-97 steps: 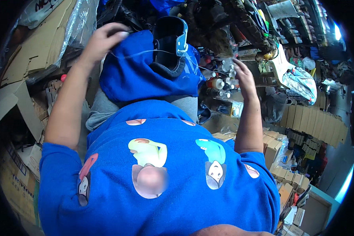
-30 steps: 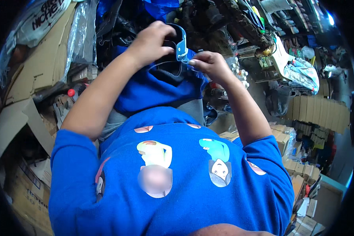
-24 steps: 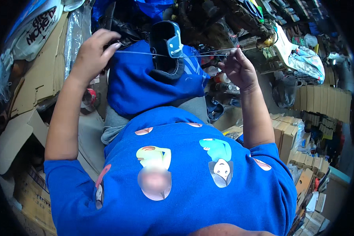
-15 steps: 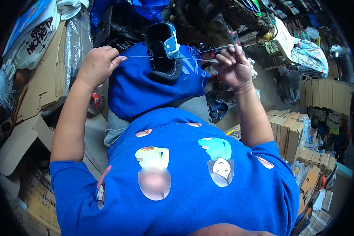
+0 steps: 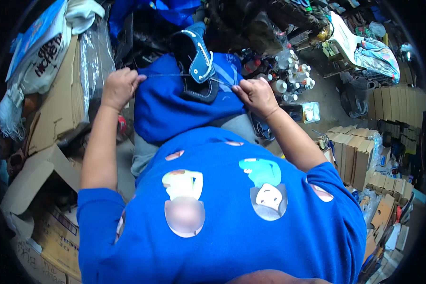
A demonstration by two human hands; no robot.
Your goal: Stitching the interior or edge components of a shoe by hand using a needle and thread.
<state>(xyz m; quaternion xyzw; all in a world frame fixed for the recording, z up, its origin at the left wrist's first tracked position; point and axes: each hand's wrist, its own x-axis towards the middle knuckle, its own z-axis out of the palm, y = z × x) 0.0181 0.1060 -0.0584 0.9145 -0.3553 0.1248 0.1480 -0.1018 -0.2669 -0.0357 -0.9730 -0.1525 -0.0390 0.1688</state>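
A dark blue shoe point(image 5: 199, 64) with white lace and a black lining rests on the blue cloth point(image 5: 161, 113) across my lap. Off to its left, my left hand point(image 5: 119, 89) pinches the end of a thin pale thread point(image 5: 168, 75) that runs taut to the shoe. My right hand point(image 5: 259, 96), closed with the knuckles up, grips a strand coming out of the shoe's right side. Whether a needle is also in those fingers is hidden.
Flattened cardboard point(image 5: 57, 104) and plastic wrap lie at my left. Several small bottles point(image 5: 296, 78) stand on the floor to the right, near a white plastic chair point(image 5: 343, 45). Stacked cardboard boxes point(image 5: 350, 151) fill the right side.
My right hand has come lower and inward, turning from palm-up to knuckles-up. The shoe has turned, now showing its laced side more. The left hand still holds the thread, slightly lower.
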